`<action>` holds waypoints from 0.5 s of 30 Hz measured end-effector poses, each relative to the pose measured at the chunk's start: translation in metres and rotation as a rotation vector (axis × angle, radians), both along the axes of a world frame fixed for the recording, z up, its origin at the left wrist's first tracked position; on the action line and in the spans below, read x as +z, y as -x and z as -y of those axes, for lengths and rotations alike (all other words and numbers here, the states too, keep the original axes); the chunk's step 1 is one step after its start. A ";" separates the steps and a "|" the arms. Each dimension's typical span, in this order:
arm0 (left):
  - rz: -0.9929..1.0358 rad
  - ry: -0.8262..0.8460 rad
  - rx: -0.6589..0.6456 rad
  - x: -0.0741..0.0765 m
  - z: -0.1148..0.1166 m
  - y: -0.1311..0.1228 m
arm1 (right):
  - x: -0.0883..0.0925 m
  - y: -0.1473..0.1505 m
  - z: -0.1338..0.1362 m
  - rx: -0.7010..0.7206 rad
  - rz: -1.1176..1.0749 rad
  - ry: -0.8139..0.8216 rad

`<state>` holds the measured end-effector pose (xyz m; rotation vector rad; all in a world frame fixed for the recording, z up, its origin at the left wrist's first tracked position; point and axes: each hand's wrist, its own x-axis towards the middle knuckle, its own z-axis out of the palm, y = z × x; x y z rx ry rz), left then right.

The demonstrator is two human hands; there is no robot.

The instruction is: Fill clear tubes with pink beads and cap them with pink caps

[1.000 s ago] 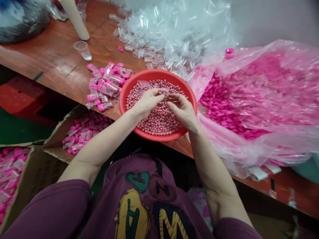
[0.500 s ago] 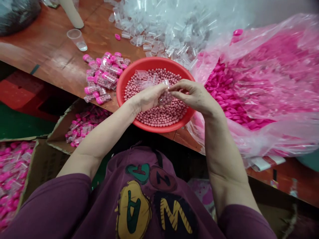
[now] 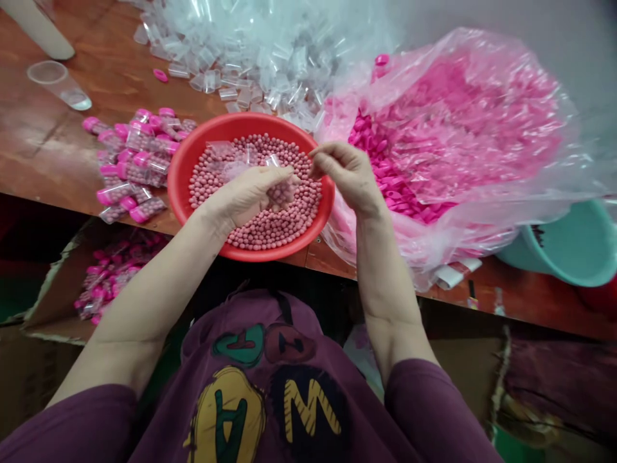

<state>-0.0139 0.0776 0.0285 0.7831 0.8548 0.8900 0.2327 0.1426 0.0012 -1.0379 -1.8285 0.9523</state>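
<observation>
Tube (image 3: pixel 272 161) (clear) inside left grip (image 3: pixel 254 190).

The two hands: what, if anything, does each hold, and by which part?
The left hand holds a clear tube around its side, below the upper end. Whether the right hand pinches anything cannot be told.

Draws the right hand (image 3: pixel 344 175) away from the clear tube (image 3: pixel 280 191) in the left hand (image 3: pixel 248 193); swings rightward, bringing more of the teal bucket (image 3: pixel 581 247) into view.
</observation>
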 end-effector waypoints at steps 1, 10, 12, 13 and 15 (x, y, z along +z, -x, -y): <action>0.007 0.035 0.021 0.001 -0.002 -0.001 | -0.008 -0.021 -0.012 -0.143 -0.001 -0.006; 0.097 0.202 0.100 -0.018 -0.021 -0.004 | -0.098 -0.112 -0.074 -0.635 0.470 -0.019; 0.125 0.201 0.093 -0.018 -0.021 -0.005 | -0.108 -0.103 -0.073 -0.647 0.455 -0.054; 0.145 0.201 0.099 -0.018 -0.021 -0.005 | -0.111 -0.100 -0.073 -0.629 0.429 -0.089; 0.183 0.203 0.123 -0.016 -0.020 -0.005 | -0.109 -0.102 -0.075 -0.484 0.369 -0.160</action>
